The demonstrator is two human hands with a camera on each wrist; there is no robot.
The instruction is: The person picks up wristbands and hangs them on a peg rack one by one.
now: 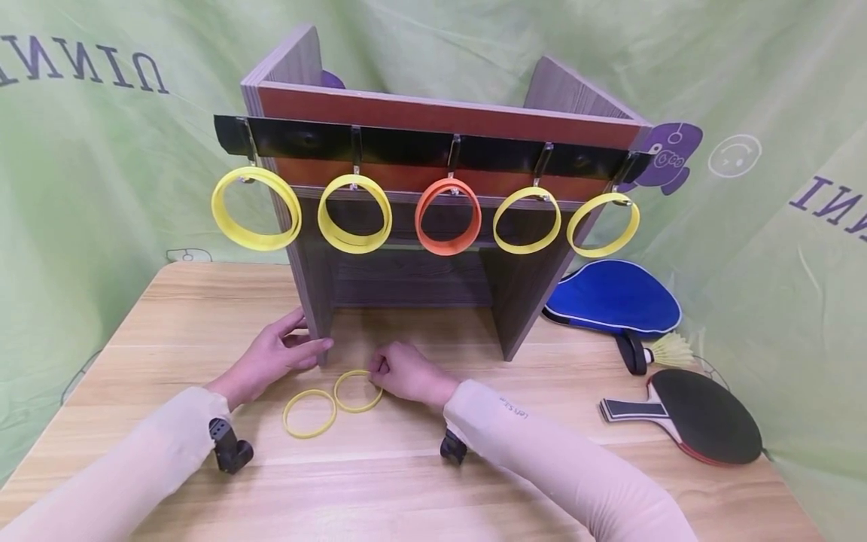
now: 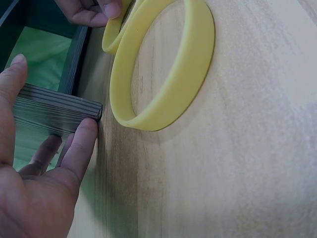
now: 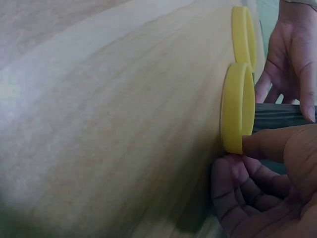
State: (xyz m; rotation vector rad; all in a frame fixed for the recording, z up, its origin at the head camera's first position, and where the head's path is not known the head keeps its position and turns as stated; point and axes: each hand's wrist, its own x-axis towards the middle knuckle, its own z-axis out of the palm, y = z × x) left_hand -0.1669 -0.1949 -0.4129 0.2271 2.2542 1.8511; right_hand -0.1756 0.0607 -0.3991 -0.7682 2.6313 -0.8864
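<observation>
My left hand (image 1: 274,357) holds the foot of the wooden stand's left side panel (image 2: 59,106), thumb on one side and fingers on the other. My right hand (image 1: 415,375) pinches the near edge of a yellow ring (image 3: 232,109) between thumb and fingers, at the tabletop just in front of the stand. Beside it, to the left, a second yellow ring (image 1: 308,435) lies flat. Higher up, a black bar (image 1: 406,150) across the stand's front carries a row of hooks, each with a ring hanging. The middle ring (image 1: 448,248) is orange, the others yellow.
To the right of the stand lie a blue paddle case (image 1: 609,293), a yellow shuttlecock (image 1: 672,351) and a table tennis paddle (image 1: 704,418). A green printed cloth (image 1: 779,286) hangs behind the wooden table (image 1: 325,497).
</observation>
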